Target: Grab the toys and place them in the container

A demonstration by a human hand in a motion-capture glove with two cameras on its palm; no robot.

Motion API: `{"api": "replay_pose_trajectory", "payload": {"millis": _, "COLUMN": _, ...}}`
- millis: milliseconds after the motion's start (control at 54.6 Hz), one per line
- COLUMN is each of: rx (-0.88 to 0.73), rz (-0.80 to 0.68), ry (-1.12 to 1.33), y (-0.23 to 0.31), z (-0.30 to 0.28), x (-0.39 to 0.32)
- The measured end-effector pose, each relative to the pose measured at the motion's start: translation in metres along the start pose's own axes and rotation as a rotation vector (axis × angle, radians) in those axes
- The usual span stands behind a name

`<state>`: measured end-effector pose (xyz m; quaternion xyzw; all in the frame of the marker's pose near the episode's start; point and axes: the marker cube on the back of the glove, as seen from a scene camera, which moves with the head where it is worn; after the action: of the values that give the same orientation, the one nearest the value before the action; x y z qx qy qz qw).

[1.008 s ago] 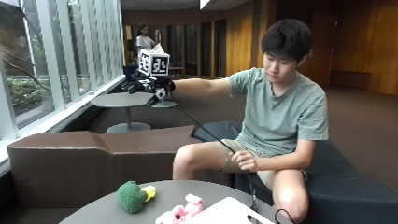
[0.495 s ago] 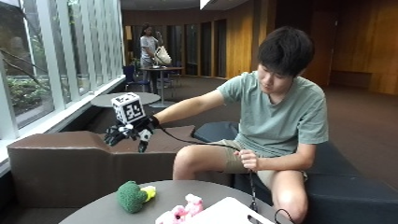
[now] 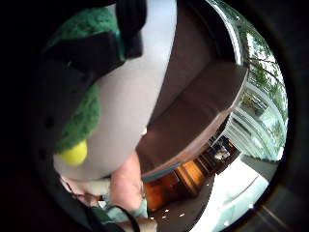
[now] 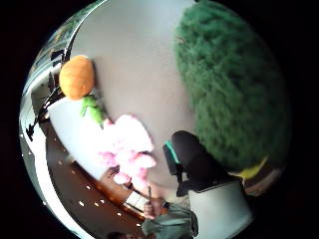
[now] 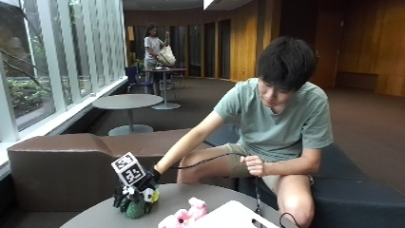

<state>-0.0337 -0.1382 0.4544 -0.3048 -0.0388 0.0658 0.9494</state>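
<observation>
A: Where was the right hand [image 5: 140, 190]?

B: Down on the table [image 5: 208, 192], on top of the green plush [image 5: 135, 209]. Gloved fingers [image 5: 122, 197] hung curled over the plush on both sides. Looked like it was gripping it, plush still sitting on the table.

A: Palm cams agree?

B: Yes. Thumb-side cam was filled by the green plush [image 4: 234, 89], with a black fingertip [image 4: 194, 159] right beside it. Little-finger cam showed green fur [image 3: 79, 121] against the black glove, with a yellow bit [image 3: 74, 153] at the plush's end.

A: Other toys?

B: Pink plush [image 5: 185, 216] lay on the table near the green plush, apart from it, on the person's side. An orange toy with a green top [image 4: 78, 79] lay beyond the pink plush.

A: Container?

B: White container [image 5: 231, 217] at the table edge, just beside the pink plush. The orange toy lay at its edge; couldn't tell if it was inside.
</observation>
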Motion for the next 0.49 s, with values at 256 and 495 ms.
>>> {"api": "replay_pose_trajectory", "payload": {"millis": 256, "rx": 0.087, "rz": -0.027, "ry": -0.002, "y": -0.006, "z": -0.007, "x": -0.007}}
{"api": "replay_pose_trajectory", "payload": {"millis": 495, "rx": 0.095, "rz": -0.082, "ry": 0.14, "y": 0.034, "z": -0.077, "x": -0.016}}
